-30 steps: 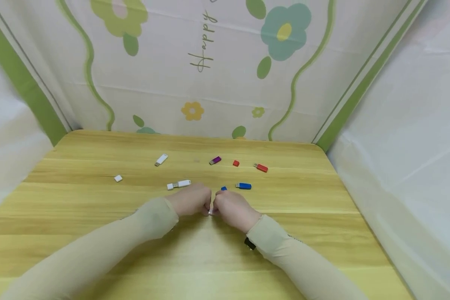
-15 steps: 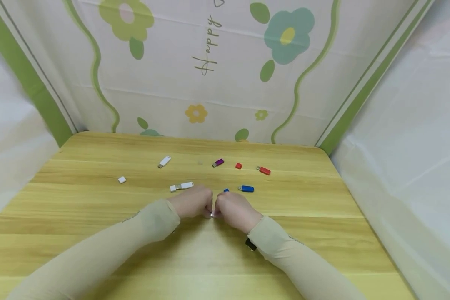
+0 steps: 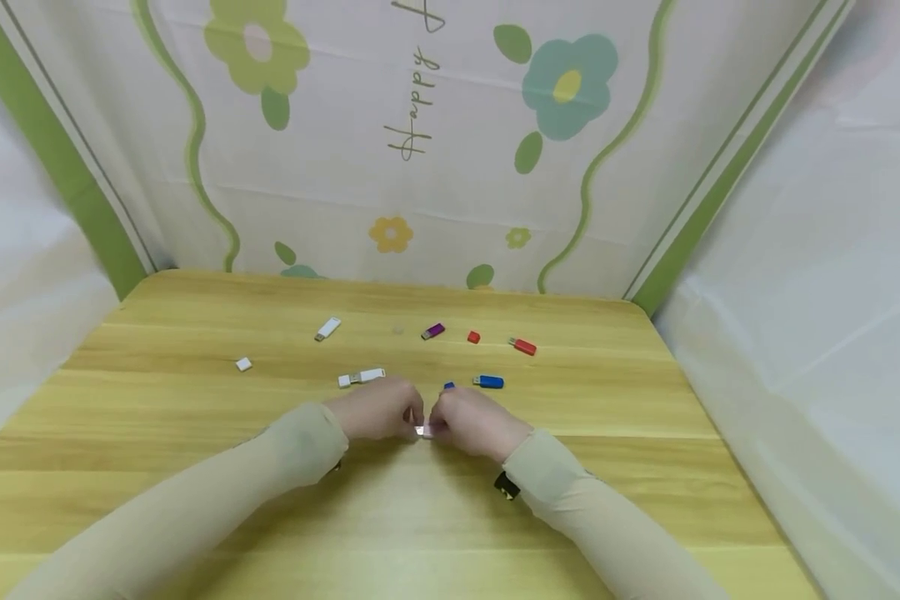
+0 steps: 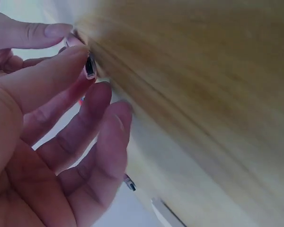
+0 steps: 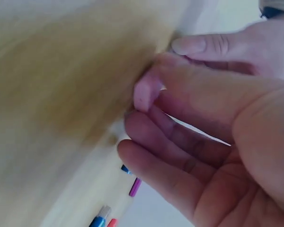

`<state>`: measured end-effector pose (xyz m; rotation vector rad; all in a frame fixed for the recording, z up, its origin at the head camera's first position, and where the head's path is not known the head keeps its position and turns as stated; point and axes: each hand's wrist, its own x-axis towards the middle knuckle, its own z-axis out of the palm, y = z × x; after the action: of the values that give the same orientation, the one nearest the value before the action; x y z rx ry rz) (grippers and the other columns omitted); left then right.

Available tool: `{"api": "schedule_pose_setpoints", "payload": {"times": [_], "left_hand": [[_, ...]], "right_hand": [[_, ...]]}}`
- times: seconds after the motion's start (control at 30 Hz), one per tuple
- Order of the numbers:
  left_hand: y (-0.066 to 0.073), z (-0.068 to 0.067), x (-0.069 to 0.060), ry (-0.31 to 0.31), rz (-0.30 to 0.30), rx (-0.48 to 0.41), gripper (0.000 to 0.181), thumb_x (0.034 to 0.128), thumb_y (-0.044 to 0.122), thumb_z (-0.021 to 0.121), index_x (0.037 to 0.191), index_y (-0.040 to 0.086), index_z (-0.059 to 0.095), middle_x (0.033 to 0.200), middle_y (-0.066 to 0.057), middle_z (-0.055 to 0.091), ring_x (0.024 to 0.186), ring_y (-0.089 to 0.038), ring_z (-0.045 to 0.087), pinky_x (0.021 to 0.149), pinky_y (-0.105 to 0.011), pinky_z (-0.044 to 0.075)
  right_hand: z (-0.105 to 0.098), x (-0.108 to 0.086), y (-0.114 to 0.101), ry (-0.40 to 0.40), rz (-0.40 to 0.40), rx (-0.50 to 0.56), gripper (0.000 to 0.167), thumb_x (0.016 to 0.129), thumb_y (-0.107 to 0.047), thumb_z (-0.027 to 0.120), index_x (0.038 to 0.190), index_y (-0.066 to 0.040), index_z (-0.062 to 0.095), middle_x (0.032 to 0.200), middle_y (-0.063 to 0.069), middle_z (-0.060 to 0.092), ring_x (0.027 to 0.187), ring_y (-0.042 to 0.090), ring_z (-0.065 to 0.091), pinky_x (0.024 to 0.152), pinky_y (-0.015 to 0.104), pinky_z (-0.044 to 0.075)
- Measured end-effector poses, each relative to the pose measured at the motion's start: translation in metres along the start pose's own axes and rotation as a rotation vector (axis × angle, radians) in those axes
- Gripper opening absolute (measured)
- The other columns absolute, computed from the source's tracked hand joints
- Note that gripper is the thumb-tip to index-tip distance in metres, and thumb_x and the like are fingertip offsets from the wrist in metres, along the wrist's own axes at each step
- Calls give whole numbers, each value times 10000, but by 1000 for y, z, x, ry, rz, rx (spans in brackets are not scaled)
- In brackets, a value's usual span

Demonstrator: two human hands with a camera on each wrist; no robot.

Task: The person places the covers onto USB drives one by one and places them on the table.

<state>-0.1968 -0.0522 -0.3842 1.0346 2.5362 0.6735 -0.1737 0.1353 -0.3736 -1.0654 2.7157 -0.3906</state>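
Note:
Both hands meet low over the middle of the table around a small pink USB stick (image 5: 146, 92). My right hand (image 3: 480, 423) pinches its pink body between thumb and forefinger. My left hand (image 3: 375, 410) pinches the other end, where a shiny bit shows between the hands in the head view. From the left wrist, that end (image 4: 90, 67) appears as a rectangular metal plug with a dark opening and a pale rim; whether a clear cap covers it I cannot tell. The remaining fingers of both hands are loosely bent. Much of the stick is hidden by fingertips.
On the wooden table (image 3: 330, 517) beyond the hands lie white USB sticks (image 3: 327, 329) (image 3: 367, 376), a white cap (image 3: 243, 364), a purple stick (image 3: 433, 331), a red cap (image 3: 473, 337), a red stick (image 3: 523, 346), a blue stick (image 3: 488, 382) and a partly hidden blue cap (image 3: 449, 386).
The head view has shifted slightly. The hands stay together in nearly the same place, and more of the pink stick and its shiny end shows between them now.

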Motion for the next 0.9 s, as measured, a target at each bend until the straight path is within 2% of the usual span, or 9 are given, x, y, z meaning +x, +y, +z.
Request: {"api": "schedule_pose_setpoints", "payload": {"times": [0.07,0.2,0.27,0.37,0.43,0.57,0.7,0.8,0.9], "left_hand": [[1,0,0,5,-4,43,58,836,160,800,866,118,773,737,90,653,661,-74,574,644,-281,506],[2,-4,2,37,-29,121,110,887,261,759,887,152,772,785,102,667,673,-54,582,657,-273,510],[4,-7,5,54,-58,129,120,907,278,735,898,165,771,816,106,677,681,-48,584,670,-268,510],[6,-10,12,83,-82,117,128,924,279,715,915,162,767,840,107,678,684,-54,580,675,-274,505],[9,-11,19,87,-109,121,150,928,288,711,954,150,763,863,98,679,705,-64,579,693,-279,502],[13,-13,36,83,-146,128,216,917,290,728,1027,106,753,947,33,707,768,-96,608,745,-306,521],[16,-13,52,64,-191,160,293,899,319,747,1087,95,735,1049,-15,714,873,-143,646,828,-342,529],[16,-13,62,49,-207,186,313,883,331,762,1083,93,726,1050,-18,708,903,-162,650,854,-357,525],[15,-13,69,33,-223,177,297,861,343,785,1001,93,709,955,4,693,844,-158,632,814,-343,524]], "right_hand": [[-4,-2,5,-8,11,23,129,907,-196,741,846,-86,768,703,-41,636,610,65,489,589,195,445],[-16,-9,18,48,37,9,109,888,-155,759,868,-48,755,794,33,695,675,112,594,642,248,511],[-24,-13,26,74,54,-5,92,878,-110,763,917,-27,756,873,67,719,726,138,633,678,278,540],[-35,-17,37,87,115,-14,156,887,-92,749,1021,-13,755,969,88,730,798,149,655,729,304,550],[-39,-19,46,99,142,-23,143,891,-93,744,1015,-22,760,971,74,728,789,134,638,730,301,545],[-40,-20,63,104,201,-17,110,898,-90,737,992,-45,772,955,45,724,765,121,598,733,303,535],[-36,-19,78,95,240,-27,121,906,-90,728,1012,-55,774,989,46,720,828,133,615,794,327,536],[-30,-17,88,90,253,-27,157,908,-107,731,1054,-61,765,1012,45,707,889,145,631,831,339,535],[-24,-13,95,87,237,-34,211,911,-136,734,1106,-58,745,1016,32,673,910,147,621,838,326,531]]}}
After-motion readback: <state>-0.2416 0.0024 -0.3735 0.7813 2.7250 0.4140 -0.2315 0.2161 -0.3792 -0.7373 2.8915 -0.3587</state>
